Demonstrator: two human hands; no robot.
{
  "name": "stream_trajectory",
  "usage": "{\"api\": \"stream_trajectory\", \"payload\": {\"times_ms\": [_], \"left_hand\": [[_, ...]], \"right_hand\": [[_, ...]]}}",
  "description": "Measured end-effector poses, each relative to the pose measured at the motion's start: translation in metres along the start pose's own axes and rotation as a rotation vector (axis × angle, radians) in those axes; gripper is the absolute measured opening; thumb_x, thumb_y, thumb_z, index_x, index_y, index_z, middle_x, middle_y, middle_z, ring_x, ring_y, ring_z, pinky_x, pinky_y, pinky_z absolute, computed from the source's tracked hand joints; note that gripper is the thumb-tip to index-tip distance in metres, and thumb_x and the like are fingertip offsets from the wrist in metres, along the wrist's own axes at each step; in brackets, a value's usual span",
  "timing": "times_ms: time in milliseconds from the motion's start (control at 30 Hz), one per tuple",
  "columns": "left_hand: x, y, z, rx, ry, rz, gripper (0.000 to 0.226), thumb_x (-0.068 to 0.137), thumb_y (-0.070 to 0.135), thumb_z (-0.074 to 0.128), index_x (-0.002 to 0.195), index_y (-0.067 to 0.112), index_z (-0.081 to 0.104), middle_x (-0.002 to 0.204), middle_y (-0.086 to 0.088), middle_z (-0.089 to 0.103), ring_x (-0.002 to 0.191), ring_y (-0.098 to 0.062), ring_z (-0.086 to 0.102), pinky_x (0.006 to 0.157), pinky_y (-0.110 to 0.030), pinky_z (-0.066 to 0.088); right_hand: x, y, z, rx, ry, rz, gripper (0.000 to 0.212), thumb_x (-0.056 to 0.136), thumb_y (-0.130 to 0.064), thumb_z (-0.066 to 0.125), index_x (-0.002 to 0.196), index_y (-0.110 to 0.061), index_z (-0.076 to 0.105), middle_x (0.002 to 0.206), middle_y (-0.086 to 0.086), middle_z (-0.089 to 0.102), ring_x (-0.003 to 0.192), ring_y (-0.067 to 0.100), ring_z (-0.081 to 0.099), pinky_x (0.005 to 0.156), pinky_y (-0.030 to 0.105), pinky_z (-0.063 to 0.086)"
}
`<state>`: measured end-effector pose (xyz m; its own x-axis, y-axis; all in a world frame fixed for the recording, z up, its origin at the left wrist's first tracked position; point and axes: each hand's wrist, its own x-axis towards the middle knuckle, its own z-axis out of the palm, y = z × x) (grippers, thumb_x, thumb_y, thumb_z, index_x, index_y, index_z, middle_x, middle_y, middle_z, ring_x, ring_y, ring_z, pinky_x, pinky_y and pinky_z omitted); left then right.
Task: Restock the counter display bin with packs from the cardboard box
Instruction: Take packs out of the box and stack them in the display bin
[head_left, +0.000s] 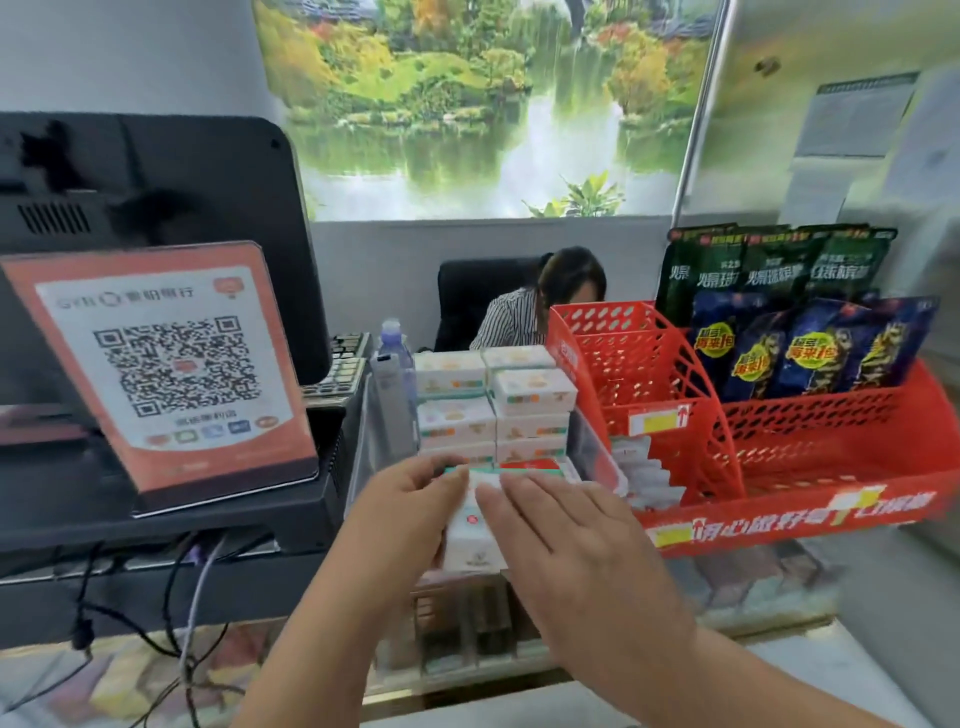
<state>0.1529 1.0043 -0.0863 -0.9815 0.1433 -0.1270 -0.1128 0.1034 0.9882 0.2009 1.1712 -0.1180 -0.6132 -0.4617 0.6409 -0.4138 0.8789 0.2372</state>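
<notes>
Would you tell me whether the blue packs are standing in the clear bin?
No, the blue packs stand in the red rack, to the right of the clear bin that holds white packs.

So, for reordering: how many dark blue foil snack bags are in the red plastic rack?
4 dark blue foil snack bags in the red plastic rack: leftmost, second, third, rightmost. Others may hide behind.

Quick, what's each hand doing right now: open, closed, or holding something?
Left hand: grips the white pack.
Right hand: open, straight fingers resting on the same pack.
</notes>
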Motion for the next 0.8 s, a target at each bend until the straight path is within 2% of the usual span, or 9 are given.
{"api": "stream_trajectory", "payload": {"times_ms": [67,100,167,200,300,400,467,600,800], "left_hand": [[0.013,0.003,0.001,0.064,0.074,0.021,0.020,0.097,0.027,0.055,0.113,0.028,0.068,0.058,0.010,0.061,0.048,-0.011,0.048,0.049,-0.024,0.040],[0.020,0.005,0.001,0.081,0.096,0.032,0.023,0.097,0.030,0.055,0.116,0.030,0.066,0.066,0.009,0.067,0.052,-0.011,0.054,0.053,-0.025,0.046],[0.033,0.012,0.005,0.099,0.119,0.036,0.027,0.096,0.034,0.055,0.122,0.032,0.064,0.102,0.000,0.072,0.087,-0.011,0.069,0.082,-0.034,0.057],[0.040,0.015,0.007,0.095,0.128,0.024,0.027,0.096,0.036,0.055,0.121,0.035,0.064,0.111,0.001,0.071,0.101,-0.015,0.067,0.093,-0.041,0.053],[0.057,0.019,0.009,0.098,0.198,0.035,0.019,0.096,0.041,0.051,0.103,0.051,0.065,0.107,0.011,0.072,0.098,-0.017,0.069,0.088,-0.045,0.056],[0.065,0.016,0.003,0.192,0.318,0.074,0.038,0.089,0.048,0.055,0.126,0.040,0.058,0.122,0.014,0.065,0.108,-0.013,0.065,0.093,-0.043,0.053],[0.067,0.015,-0.003,0.256,0.367,0.072,0.041,0.093,0.040,0.058,0.133,0.033,0.054,0.127,0.013,0.062,0.111,-0.010,0.061,0.094,-0.041,0.053],[0.082,0.014,-0.017,0.298,0.354,0.095,0.037,0.093,0.032,0.061,0.130,0.029,0.059,0.123,0.014,0.063,0.109,-0.007,0.060,0.096,-0.039,0.052],[0.107,0.009,-0.027,0.335,0.246,0.114,0.035,0.092,0.034,0.062,0.126,0.032,0.061,0.120,0.017,0.064,0.111,-0.003,0.059,0.099,-0.037,0.049]], "right_hand": [[0.012,0.009,0.009,-0.008,0.033,-0.047,0.045,0.089,-0.011,0.045,0.132,-0.012,0.060,0.121,0.015,0.067,0.108,0.032,0.066,0.085,0.045,0.056],[0.018,0.013,0.014,-0.006,0.042,-0.057,0.046,0.089,-0.011,0.043,0.131,-0.012,0.061,0.120,0.016,0.068,0.107,0.033,0.067,0.085,0.045,0.057],[0.028,0.024,0.030,0.004,0.046,-0.067,0.046,0.088,-0.010,0.041,0.130,-0.011,0.062,0.118,0.017,0.068,0.105,0.034,0.068,0.083,0.045,0.058],[0.034,0.031,0.040,0.014,0.032,-0.075,0.046,0.088,-0.011,0.041,0.129,-0.009,0.062,0.117,0.018,0.068,0.106,0.035,0.068,0.083,0.046,0.058],[0.055,0.056,0.071,0.064,-0.032,-0.107,0.046,0.084,-0.012,0.045,0.127,-0.005,0.060,0.118,0.020,0.067,0.108,0.037,0.066,0.086,0.049,0.057],[0.079,0.069,0.103,0.096,-0.080,-0.118,0.047,0.080,-0.008,0.059,0.127,-0.005,0.058,0.117,0.018,0.066,0.109,0.037,0.064,0.093,0.049,0.054],[0.094,0.070,0.120,0.115,-0.104,-0.120,0.046,0.079,-0.005,0.052,0.125,-0.005,0.057,0.115,0.017,0.065,0.109,0.038,0.063,0.095,0.049,0.052],[0.121,0.069,0.148,0.123,-0.152,-0.053,0.054,0.075,-0.005,0.034,0.124,-0.004,0.058,0.112,0.017,0.065,0.107,0.039,0.062,0.096,0.050,0.051],[0.127,0.071,0.173,0.127,-0.271,0.070,0.069,0.068,0.002,0.067,0.135,-0.007,0.052,0.127,0.018,0.061,0.119,0.039,0.058,0.104,0.050,0.046]]}}
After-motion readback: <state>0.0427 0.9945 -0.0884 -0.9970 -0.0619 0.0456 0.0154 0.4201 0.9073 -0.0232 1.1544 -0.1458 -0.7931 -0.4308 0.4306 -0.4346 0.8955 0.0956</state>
